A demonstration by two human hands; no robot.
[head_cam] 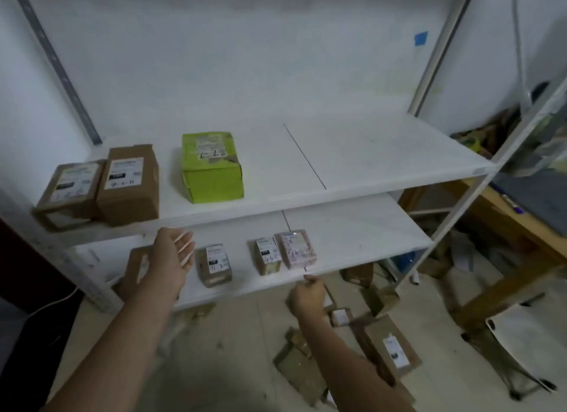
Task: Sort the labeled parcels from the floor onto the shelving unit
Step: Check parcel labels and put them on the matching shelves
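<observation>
A white shelving unit (383, 166) fills the view. Its upper shelf carries two brown labeled boxes (129, 184) at the left and a green box (211, 169) beside them. On the lower shelf (352, 227) stand two small brown parcels (214, 264), a pink one (296, 249) and a brown box (138, 264) partly hidden by my arm. My left hand (173, 255) hovers open, palm up, over the lower shelf's left part, holding nothing. My right hand (306, 295) is loosely curled, empty, just below the lower shelf's front edge. Several labeled brown parcels (389, 347) lie on the floor.
A wooden bench (506, 227) with clutter stands to the right of the shelves. A dark cabinet (18, 273) and a white cable sit at the left. A white-topped stool (521, 350) stands at the lower right. A blue tape patch marks the wall.
</observation>
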